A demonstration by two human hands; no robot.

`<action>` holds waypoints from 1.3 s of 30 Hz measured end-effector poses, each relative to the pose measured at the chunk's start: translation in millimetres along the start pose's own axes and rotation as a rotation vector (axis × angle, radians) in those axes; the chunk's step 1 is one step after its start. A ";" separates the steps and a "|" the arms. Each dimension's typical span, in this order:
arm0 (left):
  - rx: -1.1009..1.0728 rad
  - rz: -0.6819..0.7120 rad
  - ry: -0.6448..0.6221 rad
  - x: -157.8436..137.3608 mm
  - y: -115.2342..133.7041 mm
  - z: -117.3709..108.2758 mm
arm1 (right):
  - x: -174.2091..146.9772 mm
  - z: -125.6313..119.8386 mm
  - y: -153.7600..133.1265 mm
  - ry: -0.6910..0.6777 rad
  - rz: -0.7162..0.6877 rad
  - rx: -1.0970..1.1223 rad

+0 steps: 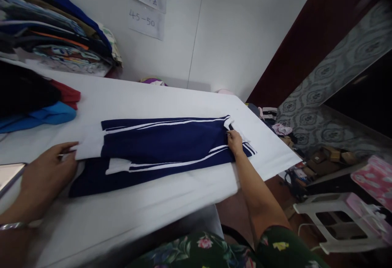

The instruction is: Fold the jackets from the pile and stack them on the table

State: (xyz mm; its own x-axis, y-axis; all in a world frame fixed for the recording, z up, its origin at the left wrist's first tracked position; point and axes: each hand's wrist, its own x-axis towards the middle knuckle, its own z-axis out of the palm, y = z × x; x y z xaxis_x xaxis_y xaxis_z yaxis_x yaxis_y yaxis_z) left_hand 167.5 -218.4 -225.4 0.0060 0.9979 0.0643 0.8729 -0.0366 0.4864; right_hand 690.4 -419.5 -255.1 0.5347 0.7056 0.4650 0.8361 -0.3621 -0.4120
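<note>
A navy top [165,139] with white stripes lies stretched lengthwise across the white-covered table, partly folded over itself. My left hand [50,172] pinches the white band at its left end between thumb and fingers. Near the front edge of the top, a white cuff [118,165] lies on the navy cloth, with stripes running from it to the right. My right hand [235,141] is closed on the cloth at the right end, beside a white collar-like part [229,123]. The fingertips of that hand are partly hidden.
Folded clothes [67,35] are stacked at the back left, with black, red and blue garments [55,113] in front. A tablet-like device [10,176] lies by my left hand. Beyond the table [196,100] on the right stand a plastic stool [330,219] and cardboard boxes [324,160].
</note>
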 end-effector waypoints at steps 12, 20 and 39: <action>-0.092 0.129 0.212 -33.7 24.7 -16.3 | -36.9 0.3 -58.0 -0.151 -0.394 0.298; 0.093 0.299 0.066 -43.8 26.5 -3.4 | -38.8 5.4 -60.5 -0.271 -0.468 0.244; -0.025 0.240 0.142 -29.4 13.9 -6.5 | -55.2 41.5 -155.1 -0.505 -0.463 0.086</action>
State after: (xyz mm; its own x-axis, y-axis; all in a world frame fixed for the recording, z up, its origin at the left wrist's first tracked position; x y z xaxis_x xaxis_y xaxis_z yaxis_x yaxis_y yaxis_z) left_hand 176.3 -248.6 -214.9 0.1410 0.9430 0.3013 0.8423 -0.2742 0.4640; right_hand 526.1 -377.0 -249.4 -0.0148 0.9808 0.1944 0.9407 0.0796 -0.3299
